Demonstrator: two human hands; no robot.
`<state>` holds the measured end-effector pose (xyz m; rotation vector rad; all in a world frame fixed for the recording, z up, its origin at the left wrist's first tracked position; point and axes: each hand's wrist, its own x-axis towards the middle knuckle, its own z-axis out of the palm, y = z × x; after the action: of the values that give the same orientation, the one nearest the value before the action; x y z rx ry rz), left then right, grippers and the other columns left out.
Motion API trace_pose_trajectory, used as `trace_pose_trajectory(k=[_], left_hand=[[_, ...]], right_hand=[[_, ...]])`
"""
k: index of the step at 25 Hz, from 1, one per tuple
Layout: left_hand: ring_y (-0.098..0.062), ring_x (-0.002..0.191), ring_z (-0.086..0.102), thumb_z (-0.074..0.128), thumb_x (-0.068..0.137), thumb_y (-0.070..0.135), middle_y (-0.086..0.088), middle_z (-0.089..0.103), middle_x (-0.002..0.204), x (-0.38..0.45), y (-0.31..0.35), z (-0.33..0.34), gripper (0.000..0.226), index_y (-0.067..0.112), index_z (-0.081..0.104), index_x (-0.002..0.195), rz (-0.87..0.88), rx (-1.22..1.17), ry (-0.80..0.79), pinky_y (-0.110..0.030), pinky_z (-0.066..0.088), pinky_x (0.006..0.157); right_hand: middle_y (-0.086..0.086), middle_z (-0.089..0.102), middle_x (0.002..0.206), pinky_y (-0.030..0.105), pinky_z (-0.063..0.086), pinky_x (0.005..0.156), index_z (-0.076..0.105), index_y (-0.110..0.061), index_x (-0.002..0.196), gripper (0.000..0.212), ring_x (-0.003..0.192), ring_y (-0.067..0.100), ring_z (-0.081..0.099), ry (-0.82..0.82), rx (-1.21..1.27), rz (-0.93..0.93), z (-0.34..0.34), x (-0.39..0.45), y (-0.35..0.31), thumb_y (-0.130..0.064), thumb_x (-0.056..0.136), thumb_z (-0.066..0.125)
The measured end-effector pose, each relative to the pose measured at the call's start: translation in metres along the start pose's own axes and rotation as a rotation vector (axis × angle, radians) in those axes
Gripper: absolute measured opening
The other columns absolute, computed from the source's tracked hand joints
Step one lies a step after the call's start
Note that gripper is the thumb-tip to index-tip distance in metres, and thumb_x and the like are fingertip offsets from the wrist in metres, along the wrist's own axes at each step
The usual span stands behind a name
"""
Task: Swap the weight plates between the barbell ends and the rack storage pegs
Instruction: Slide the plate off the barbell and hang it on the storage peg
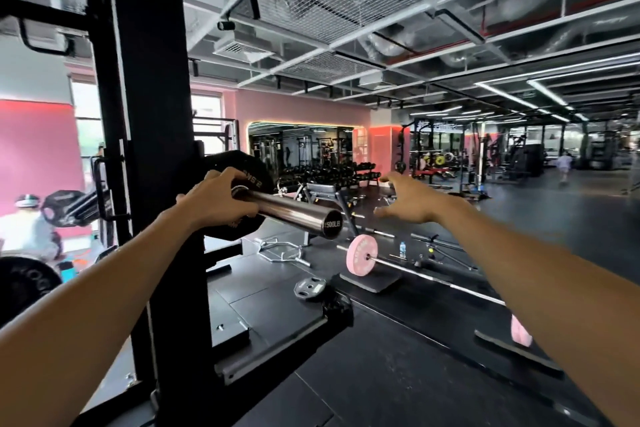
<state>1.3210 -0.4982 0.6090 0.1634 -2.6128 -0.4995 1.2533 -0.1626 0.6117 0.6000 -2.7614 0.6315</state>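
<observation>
Black rubber marks the weight plate (242, 180) seated far in on the barbell sleeve (294, 213), just beside the rack upright (152, 149). The left hand (218, 198) has its grip curled over the sleeve at the plate's hub. Further right, the right hand (412, 201) hangs in the air with fingers spread, holding nothing. Stripping this plate looks like the step in hand; next, both hands must take its rim and slide it outward.

black plate (247, 180) half hidden behind upright (152, 149), lettering partly covered
</observation>
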Motion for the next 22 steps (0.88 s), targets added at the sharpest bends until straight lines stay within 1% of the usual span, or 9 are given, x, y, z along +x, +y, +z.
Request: trace_pose_trajectory(k=[2, 5, 7, 10, 14, 17, 19, 21, 22], left_hand=[[-0.028, 0.112, 0.057, 0.061, 0.042, 0.072, -0.003, 0.046, 0.133, 0.018, -0.017, 0.003, 0.103, 0.033, 0.042, 0.136, -0.071, 0.036, 0.049, -0.053, 0.044, 0.1], [-0.032, 0.111, 0.058, 0.06, 0.044, 0.066, -0.009, 0.05, 0.131, 0.042, -0.043, 0.008, 0.103, 0.025, 0.043, 0.137, -0.16, 0.053, 0.133, -0.05, 0.048, 0.096], [-0.034, 0.112, 0.057, 0.066, 0.057, 0.054, -0.013, 0.052, 0.129, 0.053, -0.055, 0.007, 0.09, 0.02, 0.044, 0.137, -0.197, 0.071, 0.184, -0.048, 0.048, 0.096], [-0.034, 0.115, 0.056, 0.072, 0.074, 0.036, -0.014, 0.056, 0.129, 0.072, -0.072, 0.012, 0.071, 0.017, 0.044, 0.136, -0.269, 0.102, 0.224, -0.044, 0.048, 0.096], [-0.032, 0.116, 0.056, 0.069, 0.081, 0.032, -0.012, 0.06, 0.126, 0.101, -0.086, 0.022, 0.065, 0.014, 0.043, 0.138, -0.326, 0.116, 0.253, -0.039, 0.047, 0.095], [-0.032, 0.112, 0.059, 0.068, 0.082, 0.032, -0.011, 0.063, 0.119, 0.123, -0.085, 0.034, 0.061, 0.015, 0.046, 0.137, -0.331, 0.113, 0.318, -0.041, 0.049, 0.095], [-0.034, 0.109, 0.059, 0.066, 0.085, 0.033, -0.012, 0.063, 0.117, 0.138, -0.083, 0.044, 0.056, 0.015, 0.046, 0.134, -0.326, 0.184, 0.364, -0.045, 0.05, 0.092], [-0.039, 0.11, 0.057, 0.063, 0.089, 0.031, -0.015, 0.058, 0.121, 0.152, -0.08, 0.053, 0.05, 0.013, 0.043, 0.131, -0.339, 0.358, 0.356, -0.047, 0.049, 0.089], [-0.041, 0.108, 0.057, 0.062, 0.091, 0.028, -0.017, 0.057, 0.119, 0.156, -0.077, 0.055, 0.046, 0.011, 0.041, 0.128, -0.355, 0.44, 0.34, -0.048, 0.048, 0.084]], right_hand=[[0.01, 0.038, 0.15, 0.039, 0.035, 0.111, 0.027, -0.014, 0.148, 0.08, 0.133, 0.028, 0.042, -0.018, 0.004, -0.045, 0.014, 0.042, -0.003, -0.032, 0.084, 0.072], [0.013, 0.041, 0.147, 0.039, 0.039, 0.107, 0.028, -0.012, 0.147, 0.079, 0.129, 0.029, 0.046, -0.058, 0.05, -0.135, 0.036, 0.1, -0.013, -0.032, 0.084, 0.072], [0.015, 0.044, 0.145, 0.037, 0.043, 0.1, 0.028, -0.011, 0.146, 0.08, 0.123, 0.029, 0.051, -0.082, 0.081, -0.173, 0.051, 0.131, -0.02, -0.034, 0.084, 0.072], [0.013, 0.041, 0.147, 0.034, 0.041, 0.098, 0.028, -0.012, 0.146, 0.08, 0.126, 0.03, 0.048, -0.111, 0.128, -0.234, 0.077, 0.176, -0.036, -0.035, 0.084, 0.072], [0.015, 0.041, 0.147, 0.031, 0.038, 0.1, 0.027, -0.007, 0.147, 0.08, 0.13, 0.031, 0.045, -0.17, 0.178, -0.276, 0.119, 0.229, -0.052, -0.032, 0.085, 0.071], [0.019, 0.048, 0.14, 0.032, 0.041, 0.097, 0.025, -0.003, 0.145, 0.081, 0.125, 0.032, 0.05, -0.203, 0.219, -0.308, 0.148, 0.26, -0.061, -0.032, 0.085, 0.071], [0.02, 0.051, 0.133, 0.033, 0.042, 0.092, 0.028, -0.001, 0.142, 0.075, 0.121, 0.033, 0.052, -0.224, 0.231, -0.359, 0.166, 0.276, -0.068, -0.027, 0.086, 0.07], [0.017, 0.055, 0.126, 0.037, 0.047, 0.092, 0.028, -0.005, 0.139, 0.074, 0.116, 0.034, 0.056, -0.222, 0.254, -0.42, 0.186, 0.292, -0.074, -0.026, 0.083, 0.071], [0.015, 0.058, 0.122, 0.04, 0.049, 0.09, 0.026, -0.007, 0.138, 0.075, 0.111, 0.035, 0.058, -0.216, 0.275, -0.424, 0.195, 0.298, -0.079, -0.028, 0.081, 0.071]])
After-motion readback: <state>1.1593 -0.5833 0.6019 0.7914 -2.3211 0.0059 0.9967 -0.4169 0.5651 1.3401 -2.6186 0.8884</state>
